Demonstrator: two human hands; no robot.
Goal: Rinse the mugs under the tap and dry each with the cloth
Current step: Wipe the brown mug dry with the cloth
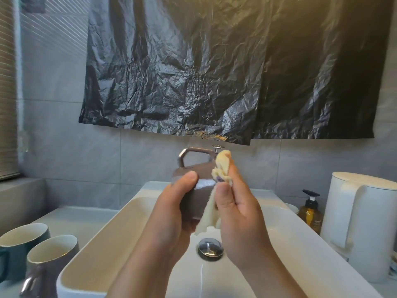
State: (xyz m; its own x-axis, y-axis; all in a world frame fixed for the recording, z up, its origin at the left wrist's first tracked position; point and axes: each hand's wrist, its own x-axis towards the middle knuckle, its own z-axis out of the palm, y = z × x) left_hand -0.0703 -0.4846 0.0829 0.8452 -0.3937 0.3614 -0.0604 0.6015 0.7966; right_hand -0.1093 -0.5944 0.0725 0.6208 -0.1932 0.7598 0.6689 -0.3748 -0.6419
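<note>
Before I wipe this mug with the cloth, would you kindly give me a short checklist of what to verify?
1. Left hand grips the brown mug: ok.
2. Right hand pinches the cloth against the mug: ok.
3. Mug held above the sink, so drips fall in: ok.
4. Tap turned off: cannot tell, it is mostly hidden behind the cloth.
5. Mug's inside dry: cannot tell, its opening is out of sight.
6. Green mug and grey mug upright on the counter, apart from the hands: ok.
</note>
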